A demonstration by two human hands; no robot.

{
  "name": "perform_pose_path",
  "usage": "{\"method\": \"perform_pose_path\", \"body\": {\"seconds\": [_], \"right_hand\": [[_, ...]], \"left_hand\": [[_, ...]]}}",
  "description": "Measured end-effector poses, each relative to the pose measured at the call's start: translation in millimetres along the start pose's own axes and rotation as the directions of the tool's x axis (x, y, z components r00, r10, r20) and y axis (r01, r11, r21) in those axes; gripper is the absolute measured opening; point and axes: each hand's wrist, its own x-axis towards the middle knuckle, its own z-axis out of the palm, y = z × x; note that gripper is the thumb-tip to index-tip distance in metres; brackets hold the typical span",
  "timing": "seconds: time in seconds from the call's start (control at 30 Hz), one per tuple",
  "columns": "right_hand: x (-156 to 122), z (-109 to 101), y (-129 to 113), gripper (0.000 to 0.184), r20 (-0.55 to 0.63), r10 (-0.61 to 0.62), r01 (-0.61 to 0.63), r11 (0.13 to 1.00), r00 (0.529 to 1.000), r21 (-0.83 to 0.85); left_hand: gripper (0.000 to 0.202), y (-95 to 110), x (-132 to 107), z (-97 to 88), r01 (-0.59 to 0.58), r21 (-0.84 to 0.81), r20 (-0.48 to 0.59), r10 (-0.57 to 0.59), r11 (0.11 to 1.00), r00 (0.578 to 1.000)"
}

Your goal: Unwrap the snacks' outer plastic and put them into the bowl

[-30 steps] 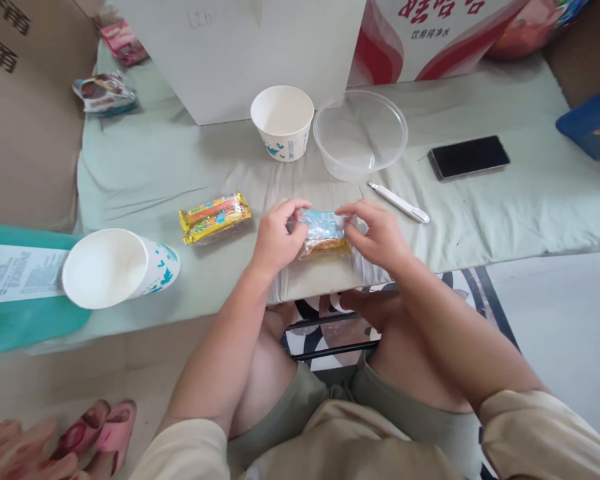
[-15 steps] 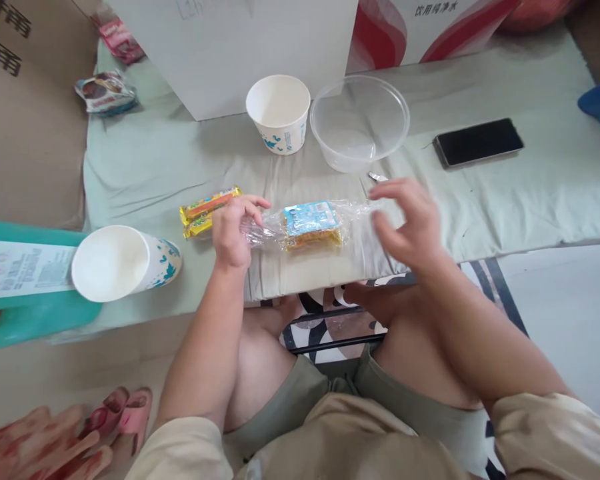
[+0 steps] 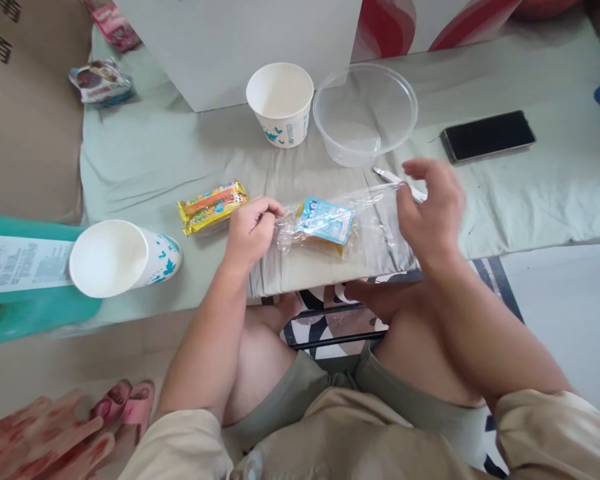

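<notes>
A clear plastic bag (image 3: 365, 220) holds a snack pack with a blue label (image 3: 325, 223) and lies near the front edge of the cloth-covered table (image 3: 145, 167). My left hand (image 3: 250, 230) is closed on the bag's left end. My right hand (image 3: 433, 210) pinches the bag's right end and holds it stretched, slightly raised. A yellow snack pack (image 3: 213, 208) lies just left of my left hand. Behind the bag stand a white paper cup (image 3: 280, 103) and a clear plastic bowl (image 3: 365, 113).
A white pen-like tool (image 3: 390, 179) lies partly behind my right hand. A black phone (image 3: 487, 135) rests at the right. A second paper cup (image 3: 123, 257) lies on its side at the left, by a teal stool (image 3: 30, 313). White box (image 3: 240, 40) at the back.
My hands have moved apart from the middle of the pack to the ends of the bag, drawing the plastic out sideways. The view has tilted slightly.
</notes>
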Motion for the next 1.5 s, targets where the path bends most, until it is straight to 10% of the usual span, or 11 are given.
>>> {"method": "perform_pose_path", "body": {"seconds": [0.13,0.27,0.4,0.53,0.7,0.9,1.13,1.27,1.43,1.5], "right_hand": [[-7.1,-3.8,-17.0,0.016,-0.197,-0.119,0.109,0.992,0.973,-0.064],[-14.3,-1.3,-26.5,0.021,-0.115,-0.126,0.119,0.991,0.985,-0.068],[-14.6,-0.4,-24.4,0.016,-0.184,-0.040,0.027,0.997,0.982,-0.074],[-23.8,-3.3,-35.5,0.017,-0.177,-0.254,0.264,0.964,0.951,0.035],[-36.7,2.4,-51.5,0.022,0.046,-0.483,0.474,0.871,0.875,0.128],[-34.3,15.2,-48.0,0.040,0.413,-0.309,0.343,0.939,0.857,-0.008],[-27.0,2.4,-44.6,0.022,0.260,-0.450,0.446,0.892,0.854,0.080],[-25.8,-14.5,-46.8,0.031,0.403,-0.559,0.512,0.828,0.725,0.227],[-35.9,-31.3,-55.6,0.028,0.775,-0.494,0.438,0.842,0.394,0.315],[-38.5,-35.8,-57.5,0.028,0.811,-0.461,0.410,0.859,0.360,0.306]], "left_hand": [[0.019,11.3,-2.0,-1.5,-0.084,0.076,0.017,0.083,0.994,0.996],[0.028,16.6,-5.6,0.6,-0.111,0.249,0.146,0.076,0.962,0.986],[0.011,18.4,-5.8,5.2,0.017,0.255,0.031,-0.025,0.967,0.999],[0.018,21.4,-0.4,8.0,0.108,0.150,-0.077,-0.098,0.983,0.992],[0.020,23.4,5.3,7.4,0.233,-0.018,-0.108,-0.233,0.972,0.966],[0.022,23.9,2.4,1.8,0.256,-0.113,-0.030,-0.261,0.960,0.965],[0.021,29.9,12.0,-1.7,0.188,-0.135,-0.104,-0.203,0.973,0.974],[0.022,24.0,16.4,-1.7,0.203,-0.124,-0.121,-0.218,0.971,0.969],[0.022,22.1,18.5,2.1,0.209,-0.057,-0.126,-0.215,0.976,0.968],[0.022,24.9,16.8,3.3,0.242,-0.059,-0.134,-0.248,0.969,0.960]]}}
